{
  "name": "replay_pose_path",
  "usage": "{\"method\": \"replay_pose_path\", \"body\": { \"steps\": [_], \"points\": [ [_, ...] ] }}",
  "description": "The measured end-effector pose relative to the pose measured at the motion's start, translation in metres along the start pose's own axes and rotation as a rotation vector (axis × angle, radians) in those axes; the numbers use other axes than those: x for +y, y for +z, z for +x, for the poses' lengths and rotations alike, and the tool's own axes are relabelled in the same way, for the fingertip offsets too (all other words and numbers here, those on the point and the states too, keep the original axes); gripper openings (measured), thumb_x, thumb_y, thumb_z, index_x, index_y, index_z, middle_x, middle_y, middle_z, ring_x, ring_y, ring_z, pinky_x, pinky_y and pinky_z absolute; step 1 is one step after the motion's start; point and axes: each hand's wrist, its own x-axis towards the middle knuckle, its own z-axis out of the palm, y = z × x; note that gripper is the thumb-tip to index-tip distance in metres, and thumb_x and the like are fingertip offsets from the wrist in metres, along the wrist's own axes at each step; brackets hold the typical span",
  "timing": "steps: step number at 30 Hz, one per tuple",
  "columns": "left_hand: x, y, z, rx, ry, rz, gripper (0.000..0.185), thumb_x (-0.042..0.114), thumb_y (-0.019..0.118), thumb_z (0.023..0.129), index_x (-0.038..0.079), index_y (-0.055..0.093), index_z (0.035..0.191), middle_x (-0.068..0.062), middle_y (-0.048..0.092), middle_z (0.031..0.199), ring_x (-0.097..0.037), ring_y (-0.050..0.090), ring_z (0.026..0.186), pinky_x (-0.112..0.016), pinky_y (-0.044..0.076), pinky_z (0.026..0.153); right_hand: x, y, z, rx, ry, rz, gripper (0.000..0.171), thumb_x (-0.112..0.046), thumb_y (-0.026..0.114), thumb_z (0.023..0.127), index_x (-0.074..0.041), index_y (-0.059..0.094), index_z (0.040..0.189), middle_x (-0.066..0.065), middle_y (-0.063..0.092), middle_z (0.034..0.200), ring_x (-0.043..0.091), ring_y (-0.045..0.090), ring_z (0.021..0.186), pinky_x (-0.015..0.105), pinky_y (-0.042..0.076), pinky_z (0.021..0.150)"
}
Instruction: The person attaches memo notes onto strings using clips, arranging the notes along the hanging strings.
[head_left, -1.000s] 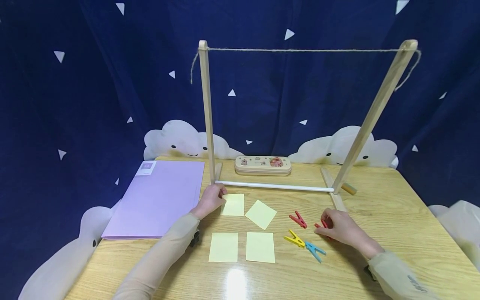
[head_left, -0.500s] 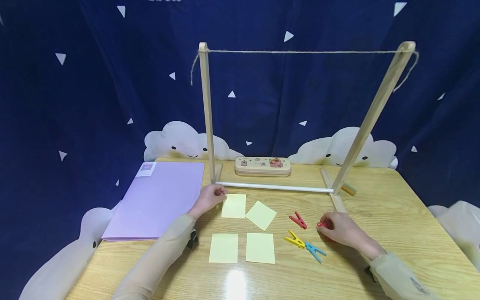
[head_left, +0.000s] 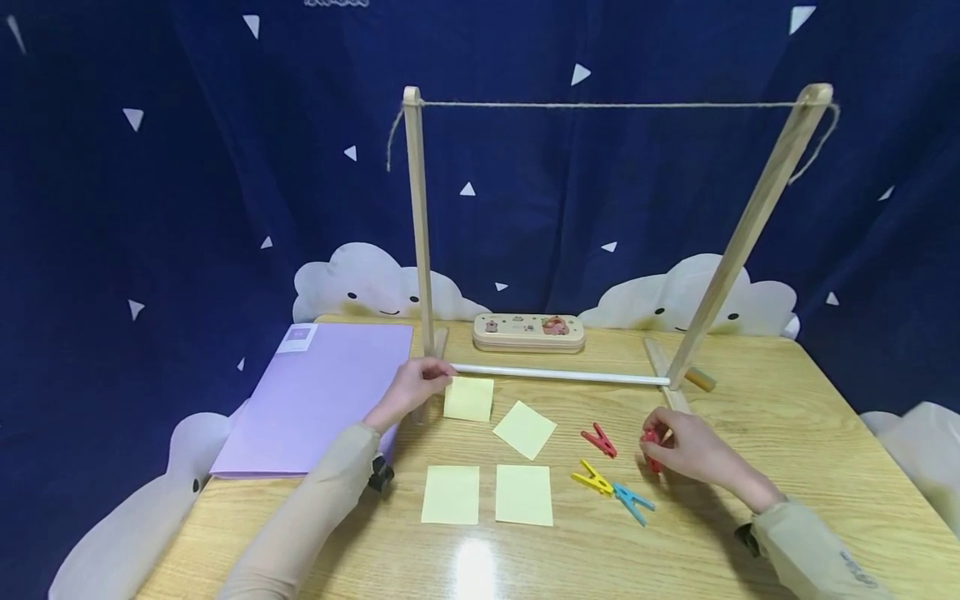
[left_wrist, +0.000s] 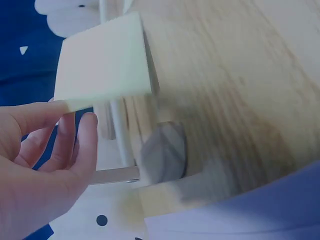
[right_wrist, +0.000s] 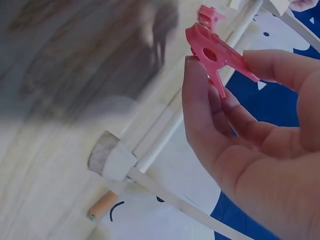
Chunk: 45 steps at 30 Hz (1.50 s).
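My left hand (head_left: 412, 385) pinches a pale yellow sticky note (head_left: 469, 402) at its corner; in the left wrist view the note (left_wrist: 105, 62) is lifted off the table. Over the table's right side, my right hand (head_left: 688, 448) holds a red clothespin (head_left: 652, 454) between thumb and fingers. Up close, that clothespin (right_wrist: 210, 54) has its handles spread apart. On the table lie three more notes: a turned one (head_left: 525, 430), a front left one (head_left: 451, 495) and a front right one (head_left: 523, 495). Another red clothespin (head_left: 600, 442), a yellow clothespin (head_left: 592, 478) and a blue clothespin (head_left: 632, 502) lie between notes and right hand.
A wooden frame stands behind, its left post (head_left: 420, 217) and right post (head_left: 742, 242) joined by a string (head_left: 600, 105) above and a white rod (head_left: 558, 374) below. A purple folder (head_left: 322, 400) lies left, a pencil case (head_left: 528, 333) at the back.
The left hand has raised the note's held edge from the table and moved slightly back. The right hand has picked up the red clothespin, which was lying on the table.
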Motion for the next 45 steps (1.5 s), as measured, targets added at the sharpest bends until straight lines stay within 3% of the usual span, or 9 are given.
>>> {"method": "replay_pose_path", "body": {
  "steps": [7,14,21,26,35,45],
  "points": [
    [0.011,-0.010,0.000,0.026,0.023,-0.036,0.013,0.006,0.064,0.093,-0.001,0.071,0.102,-0.019,0.071,0.103,-0.012,0.060,0.083,-0.021,0.048,0.072,-0.009,-0.012,0.005,0.023,-0.032,0.037,0.015,-0.015,0.071,0.090,-0.005,0.062,0.097,0.000,0.065,0.086,0.000,0.057,0.073,0.021,0.049,0.061],
    [0.029,-0.015,-0.001,0.038,0.070,-0.117,0.017,0.005,0.064,0.094,-0.003,0.069,0.108,-0.023,0.071,0.104,-0.029,0.066,0.088,-0.028,0.058,0.075,-0.015,-0.023,0.015,0.058,-0.106,0.066,0.017,-0.010,0.074,0.086,-0.001,0.067,0.100,0.001,0.067,0.088,-0.004,0.058,0.079,0.022,0.055,0.068],
    [0.057,-0.026,0.003,0.161,0.144,-0.105,0.017,0.009,0.071,0.090,-0.001,0.071,0.103,-0.019,0.075,0.098,-0.005,0.066,0.079,-0.018,0.055,0.074,-0.032,-0.040,0.025,0.051,-0.114,0.142,0.020,-0.011,0.075,0.086,-0.002,0.070,0.103,0.003,0.072,0.090,-0.003,0.063,0.078,0.020,0.056,0.067],
    [0.080,-0.040,0.008,0.223,0.187,-0.184,0.017,0.012,0.072,0.090,0.000,0.073,0.103,-0.014,0.075,0.098,0.001,0.065,0.078,-0.018,0.056,0.075,-0.044,-0.055,0.037,0.030,-0.130,0.211,0.023,-0.010,0.074,0.087,0.001,0.068,0.106,0.009,0.072,0.095,-0.001,0.066,0.081,0.019,0.057,0.071],
    [0.130,-0.060,0.025,0.274,0.290,-0.281,0.019,0.010,0.071,0.091,-0.002,0.073,0.105,-0.021,0.074,0.105,-0.001,0.066,0.077,-0.020,0.058,0.076,-0.080,-0.109,0.072,0.058,-0.111,0.206,0.027,-0.014,0.074,0.089,-0.003,0.067,0.112,0.015,0.071,0.105,0.000,0.068,0.086,0.016,0.055,0.073],
    [0.176,-0.073,0.045,0.343,0.347,-0.356,0.021,0.009,0.067,0.094,-0.004,0.071,0.110,-0.021,0.072,0.110,-0.002,0.067,0.083,-0.026,0.060,0.082,-0.151,-0.180,0.111,0.183,-0.096,0.142,0.034,-0.027,0.078,0.086,-0.014,0.069,0.116,0.002,0.075,0.098,0.001,0.070,0.080,0.009,0.052,0.075]
  ]
}}
